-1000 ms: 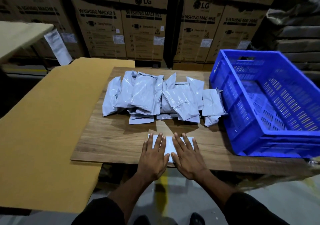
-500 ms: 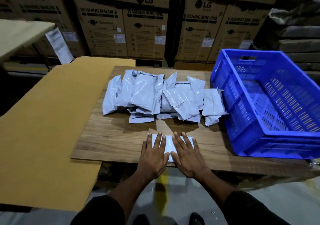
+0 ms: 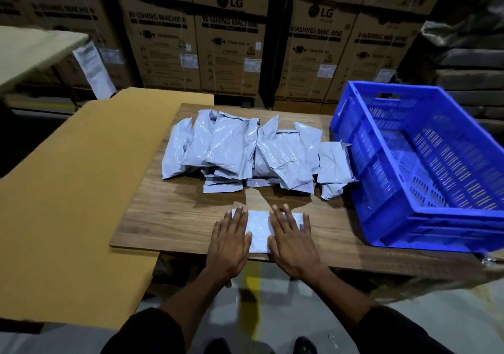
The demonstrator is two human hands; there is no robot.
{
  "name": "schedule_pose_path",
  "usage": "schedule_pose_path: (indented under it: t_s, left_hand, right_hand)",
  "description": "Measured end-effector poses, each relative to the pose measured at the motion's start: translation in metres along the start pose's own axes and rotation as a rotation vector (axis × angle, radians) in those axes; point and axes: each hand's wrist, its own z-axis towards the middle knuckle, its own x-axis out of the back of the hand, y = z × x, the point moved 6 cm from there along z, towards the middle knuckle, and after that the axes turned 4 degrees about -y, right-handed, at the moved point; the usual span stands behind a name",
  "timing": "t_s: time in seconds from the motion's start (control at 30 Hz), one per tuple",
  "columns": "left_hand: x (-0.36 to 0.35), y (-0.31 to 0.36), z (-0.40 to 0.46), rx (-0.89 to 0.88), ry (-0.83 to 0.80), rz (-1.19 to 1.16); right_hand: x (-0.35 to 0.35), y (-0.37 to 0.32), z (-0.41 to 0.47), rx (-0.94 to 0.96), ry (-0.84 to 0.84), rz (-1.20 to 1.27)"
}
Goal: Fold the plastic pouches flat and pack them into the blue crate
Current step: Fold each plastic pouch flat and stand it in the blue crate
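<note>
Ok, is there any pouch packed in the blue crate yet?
No, the blue crate shows only its bare slotted floor, while the pile of pouches sits on the wooden board and both hands press one pouch flat.

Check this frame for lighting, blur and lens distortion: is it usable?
Head view: dim, cool light from above, with hard shadows under the heap of grey plastic pouches; wide-angle bowing splays the blue slatted plastic crate and stacked brown cardboard cartons; carton print is slightly soft; both hands, left hand and right hand, look sharp. Usable.
</note>
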Motion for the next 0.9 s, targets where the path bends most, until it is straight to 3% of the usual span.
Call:
schedule_pose_path:
  t_s: [0.1,0.2,0.27,0.43,0.9]
  left_hand:
    - [0.002,0.003,0.006,-0.026,0.042,0.002]
    - [-0.004,0.014,0.01,-0.252,0.079,-0.011]
    - [-0.007,0.02,0.011,-0.312,0.093,-0.031]
    - [-0.005,0.02,0.005,-0.252,0.126,-0.049]
    - [-0.003,0.014,0.006,-0.078,-0.073,0.117]
  right_hand:
    - [0.004,-0.017,0.007,0.065,0.066,-0.007]
    - [-0.006,-0.025,0.01,0.089,0.055,0.05]
    - [-0.011,-0.025,0.009,0.094,0.052,0.063]
    - [-0.011,-0.022,0.007,0.071,0.066,0.113]
    - [-0.022,0.025,-0.014,-0.014,0.004,0.095]
